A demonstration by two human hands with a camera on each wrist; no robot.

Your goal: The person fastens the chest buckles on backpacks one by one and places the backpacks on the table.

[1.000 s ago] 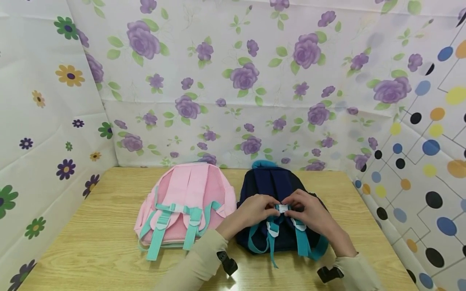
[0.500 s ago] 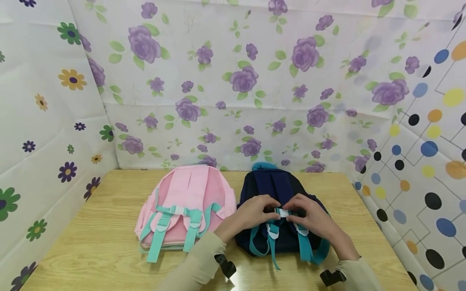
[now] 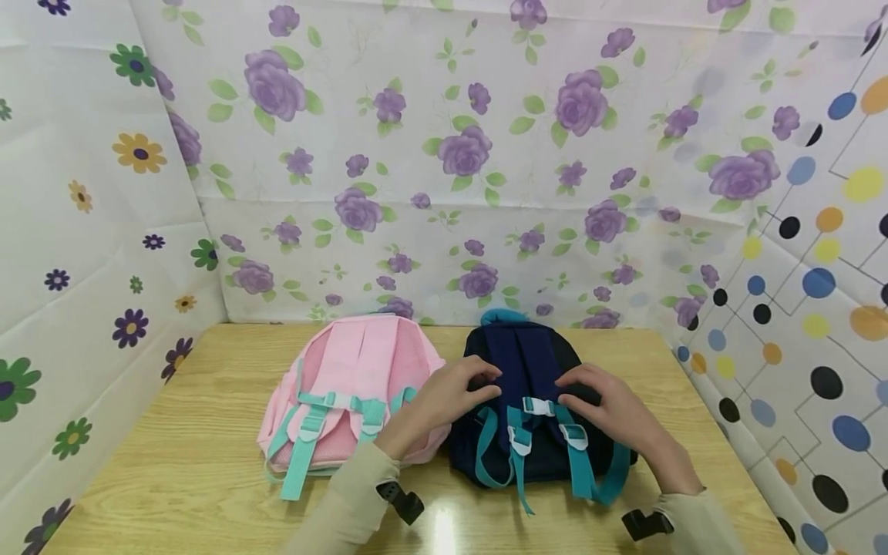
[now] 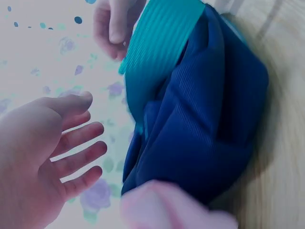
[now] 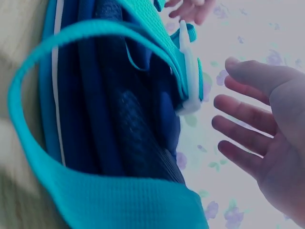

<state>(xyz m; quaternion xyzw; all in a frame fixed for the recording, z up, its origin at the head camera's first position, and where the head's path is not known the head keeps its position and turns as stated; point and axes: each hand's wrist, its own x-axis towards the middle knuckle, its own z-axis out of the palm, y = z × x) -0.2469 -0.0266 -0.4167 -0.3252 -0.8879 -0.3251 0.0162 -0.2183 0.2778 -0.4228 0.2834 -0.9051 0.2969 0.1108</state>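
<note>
A navy backpack with teal straps lies on the table, its shoulder straps facing up. Across those straps sits a white buckle, its two halves joined. My left hand hovers at the backpack's left side, fingers apart and holding nothing. On the other side my right hand is raised off the fabric, also holding nothing. Both wrist views show loose, spread fingers apart from the navy backpack and its teal strap.
To the left lies a pink backpack with mint straps and a fastened white buckle, partly behind my left forearm. The wooden table meets a flowered cloth at the back and a dotted cloth at right.
Both hands have let go of the navy backpack's white buckle and moved apart, the left one leftward, the right one rightward. The buckle stays joined on the straps.
</note>
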